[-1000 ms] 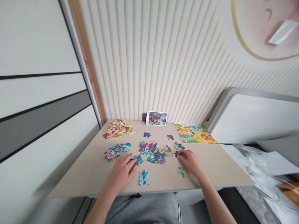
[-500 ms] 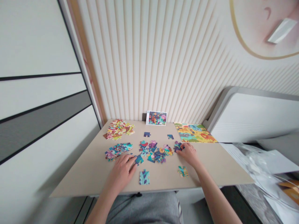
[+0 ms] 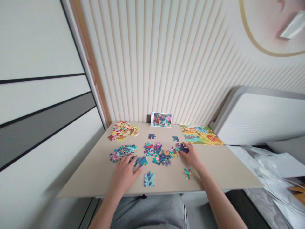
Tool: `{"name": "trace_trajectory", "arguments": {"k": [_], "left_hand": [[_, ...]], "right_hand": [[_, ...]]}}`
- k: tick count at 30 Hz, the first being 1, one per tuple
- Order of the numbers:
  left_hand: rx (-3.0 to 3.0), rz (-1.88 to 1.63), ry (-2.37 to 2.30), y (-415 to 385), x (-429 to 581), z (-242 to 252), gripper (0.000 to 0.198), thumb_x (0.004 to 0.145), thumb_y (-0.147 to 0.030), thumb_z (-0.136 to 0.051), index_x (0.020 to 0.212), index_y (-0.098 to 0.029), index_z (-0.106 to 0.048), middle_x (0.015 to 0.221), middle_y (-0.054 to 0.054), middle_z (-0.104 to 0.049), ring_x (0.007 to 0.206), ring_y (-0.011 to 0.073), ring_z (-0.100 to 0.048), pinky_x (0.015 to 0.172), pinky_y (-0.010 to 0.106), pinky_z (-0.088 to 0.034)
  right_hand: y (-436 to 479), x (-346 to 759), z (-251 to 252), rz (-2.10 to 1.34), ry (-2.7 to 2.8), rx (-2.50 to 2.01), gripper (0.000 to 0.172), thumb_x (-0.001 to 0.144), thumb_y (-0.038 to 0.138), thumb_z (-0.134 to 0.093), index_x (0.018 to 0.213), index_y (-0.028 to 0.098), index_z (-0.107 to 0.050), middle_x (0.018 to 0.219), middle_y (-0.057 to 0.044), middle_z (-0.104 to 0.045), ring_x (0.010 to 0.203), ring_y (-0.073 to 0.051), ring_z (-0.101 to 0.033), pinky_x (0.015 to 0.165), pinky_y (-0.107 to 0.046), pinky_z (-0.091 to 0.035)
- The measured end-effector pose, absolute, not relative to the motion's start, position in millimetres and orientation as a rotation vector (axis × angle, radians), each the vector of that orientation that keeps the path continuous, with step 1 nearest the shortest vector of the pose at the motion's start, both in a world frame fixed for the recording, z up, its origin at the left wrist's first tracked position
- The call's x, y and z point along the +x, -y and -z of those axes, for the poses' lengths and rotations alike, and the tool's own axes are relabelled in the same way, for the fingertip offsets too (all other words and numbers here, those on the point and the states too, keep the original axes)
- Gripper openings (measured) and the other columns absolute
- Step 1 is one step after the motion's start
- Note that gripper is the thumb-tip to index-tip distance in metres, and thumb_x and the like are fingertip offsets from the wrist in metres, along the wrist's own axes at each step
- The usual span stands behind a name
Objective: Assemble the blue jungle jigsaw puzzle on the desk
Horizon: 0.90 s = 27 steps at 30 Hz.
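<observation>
The right hand [image 3: 190,156] bends its fingers over the dark piece [image 3: 183,148], lying on the bench [image 3: 226,168] just right of the pile [image 3: 164,158]; whether they pinch it, I cannot tell. Best slide it flat, steered by its edges. The left hand [image 3: 124,171], fingers loosely spread beside the blue piece [image 3: 143,161], should press lightly

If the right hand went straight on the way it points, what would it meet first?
The dark piece right at the right hand's fingertips, apparently already touched. Beyond it, probably the small blue piece, though the exact line is hard to judge.
</observation>
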<state>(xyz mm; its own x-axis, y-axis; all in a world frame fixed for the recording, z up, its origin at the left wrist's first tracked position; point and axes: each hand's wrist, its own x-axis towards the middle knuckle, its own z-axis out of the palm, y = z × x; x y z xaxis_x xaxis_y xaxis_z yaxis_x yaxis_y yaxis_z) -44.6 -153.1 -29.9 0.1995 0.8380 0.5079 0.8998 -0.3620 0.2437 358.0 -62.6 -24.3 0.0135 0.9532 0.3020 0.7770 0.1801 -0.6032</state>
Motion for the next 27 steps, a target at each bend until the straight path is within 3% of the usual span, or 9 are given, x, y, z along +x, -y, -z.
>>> {"name": "trace_trajectory", "arguments": {"k": [4, 7, 14, 20, 27], "left_hand": [[-2.413, 0.912, 1.654, 152.6, -45.0, 28.7, 0.03, 0.092, -0.041, -0.063, 0.118, -0.025, -0.068, 0.124, 0.01, -0.065, 0.12, 0.0316, -0.057, 0.105, 0.051, -0.045], [-2.462, 0.948, 1.631, 152.0, -45.5, 27.7, 0.028, 0.092, -0.038, -0.063, 0.117, -0.026, -0.067, 0.124, 0.009, -0.065, 0.119, 0.0307, -0.058, 0.105, 0.05, -0.045], [-2.442, 0.996, 1.69, 153.3, -46.7, 25.1, 0.03, 0.091, -0.035, -0.066, 0.119, -0.024, -0.062, 0.125, 0.009, -0.063, 0.121, 0.0299, -0.057, 0.105, 0.049, -0.045], [-2.348, 1.032, 1.73, 152.0, -47.2, 28.5, 0.029, 0.091, -0.035, -0.066, 0.117, -0.024, -0.06, 0.123, 0.01, -0.066, 0.118, 0.0308, -0.059, 0.103, 0.051, -0.046], [-2.416, 1.05, 1.718, 149.2, -49.2, 33.6, 0.031, 0.091, -0.032, -0.066, 0.119, -0.025, -0.057, 0.12, 0.008, -0.067, 0.115, 0.0304, -0.06, 0.1, 0.05, -0.047]], "right_hand": [[62.6, 352.2, 17.8, -0.521, 1.575, -1.52, 0.046, 0.079, 0.033, -0.061, 0.123, 0.02, -0.067, 0.11, -0.01, -0.071, 0.086, -0.023, -0.067, 0.081, -0.039, -0.055], [65.4, 346.6, 14.7, -0.703, 1.491, -1.427, 0.046, 0.081, 0.038, -0.063, 0.123, 0.019, -0.065, 0.107, -0.009, -0.072, 0.082, -0.022, -0.068, 0.073, -0.036, -0.056], [70.2, 328.7, 23.1, -0.616, 1.81, -1.511, 0.058, 0.08, 0.037, -0.069, 0.134, 0.017, -0.063, 0.117, -0.012, -0.071, 0.095, -0.023, -0.067, 0.088, -0.039, -0.054], [75.3, 319.0, 13.8, -0.49, 2.024, -1.553, 0.066, 0.08, 0.043, -0.072, 0.142, 0.022, -0.058, 0.134, -0.012, -0.066, 0.123, -0.032, -0.059, 0.105, -0.047, -0.044], [76.4, 313.5, 10.7, -0.587, 1.995, -1.497, 0.065, 0.077, 0.035, -0.073, 0.14, 0.02, -0.06, 0.122, -0.012, -0.066, 0.108, -0.027, -0.064, 0.098, -0.041, -0.048]]}}
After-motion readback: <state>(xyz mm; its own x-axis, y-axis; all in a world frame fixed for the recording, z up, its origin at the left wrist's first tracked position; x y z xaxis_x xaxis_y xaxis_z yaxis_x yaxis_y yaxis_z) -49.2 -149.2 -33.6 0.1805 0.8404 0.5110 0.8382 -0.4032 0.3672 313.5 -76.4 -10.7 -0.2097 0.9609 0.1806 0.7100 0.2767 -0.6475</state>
